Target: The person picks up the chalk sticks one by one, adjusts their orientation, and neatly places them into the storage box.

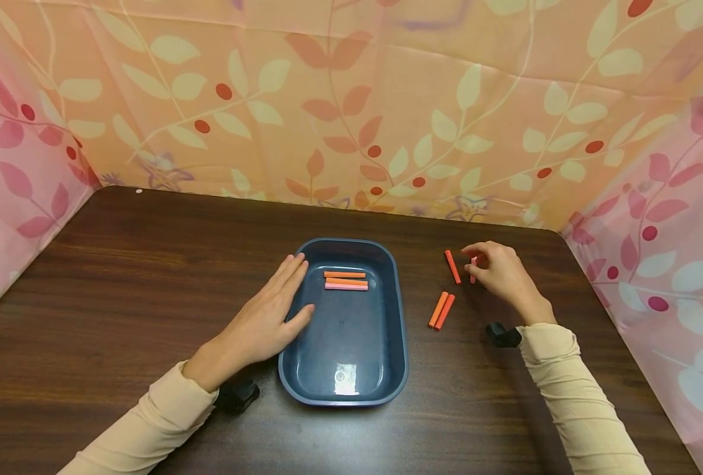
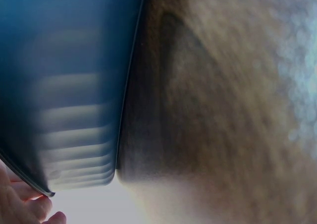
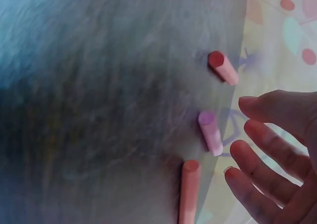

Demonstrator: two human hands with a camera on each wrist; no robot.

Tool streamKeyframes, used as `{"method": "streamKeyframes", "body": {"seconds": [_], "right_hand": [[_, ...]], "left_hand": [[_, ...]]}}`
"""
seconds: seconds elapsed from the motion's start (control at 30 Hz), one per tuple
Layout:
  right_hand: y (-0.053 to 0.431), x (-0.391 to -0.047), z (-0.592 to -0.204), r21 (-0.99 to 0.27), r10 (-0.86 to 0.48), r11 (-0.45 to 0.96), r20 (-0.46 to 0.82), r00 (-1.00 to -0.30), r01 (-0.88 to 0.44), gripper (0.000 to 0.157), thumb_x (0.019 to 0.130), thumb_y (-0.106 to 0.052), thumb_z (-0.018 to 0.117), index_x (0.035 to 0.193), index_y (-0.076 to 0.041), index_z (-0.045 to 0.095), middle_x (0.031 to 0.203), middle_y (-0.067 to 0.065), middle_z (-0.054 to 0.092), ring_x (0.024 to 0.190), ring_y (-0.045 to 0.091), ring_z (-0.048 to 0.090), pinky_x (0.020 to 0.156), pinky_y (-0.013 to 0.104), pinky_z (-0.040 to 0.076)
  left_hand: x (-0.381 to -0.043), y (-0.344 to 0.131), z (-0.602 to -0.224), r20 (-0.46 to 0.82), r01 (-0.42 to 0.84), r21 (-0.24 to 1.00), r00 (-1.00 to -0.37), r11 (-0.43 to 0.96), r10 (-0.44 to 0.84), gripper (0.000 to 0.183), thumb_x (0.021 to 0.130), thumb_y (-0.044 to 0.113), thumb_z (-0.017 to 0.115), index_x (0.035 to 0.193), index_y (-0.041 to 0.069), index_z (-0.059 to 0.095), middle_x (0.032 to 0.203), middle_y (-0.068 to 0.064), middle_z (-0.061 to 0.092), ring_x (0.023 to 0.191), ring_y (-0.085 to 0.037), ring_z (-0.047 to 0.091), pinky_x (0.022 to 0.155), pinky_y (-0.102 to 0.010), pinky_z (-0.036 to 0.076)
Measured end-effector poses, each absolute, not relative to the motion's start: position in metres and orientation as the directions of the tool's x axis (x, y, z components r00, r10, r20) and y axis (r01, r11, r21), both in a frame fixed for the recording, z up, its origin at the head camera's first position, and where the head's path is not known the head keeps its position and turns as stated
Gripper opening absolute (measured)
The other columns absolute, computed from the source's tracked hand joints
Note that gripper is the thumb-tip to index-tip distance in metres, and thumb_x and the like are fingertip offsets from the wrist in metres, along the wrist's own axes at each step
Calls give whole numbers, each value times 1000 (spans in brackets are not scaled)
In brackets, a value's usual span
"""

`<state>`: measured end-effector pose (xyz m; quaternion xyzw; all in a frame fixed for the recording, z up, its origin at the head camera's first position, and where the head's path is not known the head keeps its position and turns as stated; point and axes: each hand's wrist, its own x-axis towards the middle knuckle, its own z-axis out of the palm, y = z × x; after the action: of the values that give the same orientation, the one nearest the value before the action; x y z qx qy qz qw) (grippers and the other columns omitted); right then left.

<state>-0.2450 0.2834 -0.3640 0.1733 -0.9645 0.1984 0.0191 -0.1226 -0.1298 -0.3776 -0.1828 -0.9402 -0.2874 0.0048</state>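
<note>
Just by my right hand [image 1: 502, 274], a pink stick [image 3: 211, 135] sits on the brown table [image 1: 149, 277]. My thumb and fingers there are apart, not holding it. I think I'm reaching for it, so next I should pinch it softly. A red stick [image 1: 453, 267] is beside it; two more sticks [image 1: 437, 310] lie closer to me. My left hand [image 1: 262, 316] rests with straight fingers on the blue tray [image 1: 342, 401], which has three sticks [image 1: 346, 282] inside.

One pink stick [image 1: 473, 262] is partly hidden behind the right hand [image 1: 503, 272], its contact seeming unclear, and near the left hand [image 1: 265, 323] the wrist view shows the tabletop [image 2: 223, 115] blurred.
</note>
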Motion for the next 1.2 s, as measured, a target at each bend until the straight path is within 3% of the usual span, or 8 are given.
{"method": "streamKeyframes", "body": {"seconds": [0.33, 0.63, 0.8, 1.03, 1.2], "right_hand": [[288, -248, -371, -367, -332, 868, 76, -940, -336, 34, 84, -2, 72, 117, 4, 67, 95, 19, 65, 83, 27, 61, 73, 35, 46], [288, -250, -372, -433, -343, 838, 53, -938, -332, 41, 81, 3, 73, 121, 6, 64, 109, 27, 64, 94, 38, 68, 77, 43, 57], [286, -253, -370, -435, -302, 858, 7, -953, -275, 43, 84, 0, 71, 125, 9, 61, 112, 29, 66, 93, 37, 70, 71, 34, 56], [284, -255, -368, -426, -231, 885, -46, -972, -190, 53, 87, -5, 71, 134, 12, 52, 122, 32, 64, 97, 40, 71, 69, 38, 58], [283, -255, -367, -427, -206, 889, -50, -977, -165, 54, 86, -9, 72, 132, 11, 53, 120, 31, 65, 97, 39, 70, 72, 38, 56]], "left_hand": [[-122, -130, -378, 113, 342, 538, -935, 770, 336, 76, 98, 32, 57, 157, 2, 21, 168, -11, 11, 155, -33, 10, 121, -57, 22], [-122, -130, -378, 114, 341, 540, -935, 770, 335, 76, 98, 32, 57, 157, 2, 21, 168, -10, 11, 155, -33, 9, 121, -56, 22], [-122, -130, -378, 114, 343, 537, -935, 770, 337, 76, 98, 33, 56, 157, 2, 21, 168, -11, 11, 155, -33, 10, 121, -56, 22], [-122, -130, -377, 110, 341, 540, -935, 769, 337, 75, 98, 33, 56, 157, 2, 21, 168, -11, 11, 155, -33, 9, 121, -57, 22], [-121, -130, -377, 112, 341, 545, -935, 766, 337, 75, 98, 33, 56, 157, 2, 21, 168, -10, 11, 156, -32, 8, 121, -56, 22]]}}
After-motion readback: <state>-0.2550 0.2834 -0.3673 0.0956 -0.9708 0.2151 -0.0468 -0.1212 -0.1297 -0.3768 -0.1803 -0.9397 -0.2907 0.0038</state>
